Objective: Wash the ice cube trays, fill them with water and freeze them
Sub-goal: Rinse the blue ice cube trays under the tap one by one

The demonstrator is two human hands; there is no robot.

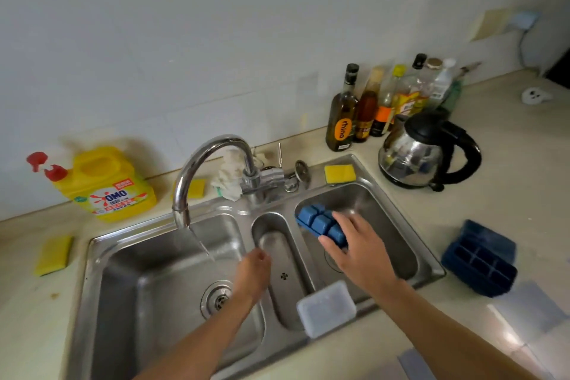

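A blue ice cube tray (317,220) hangs upside down over the right sink basin (382,219), and my right hand (357,247) grips its near end. A second dark blue tray (479,259) stands on the counter right of the sink, compartments facing up. A clear tray lid (326,308) lies on the sink's front rim. Water runs from the faucet (203,170) into the left basin (148,281). My left hand (254,270) is beside the stream with loosely curled fingers, holding nothing.
A yellow detergent jug (106,183) stands behind the left basin. Yellow sponges lie on the left counter (54,254), behind the faucet (196,188) and on the back rim (340,173). An electric kettle (427,154) and several bottles (370,108) crowd the back right.
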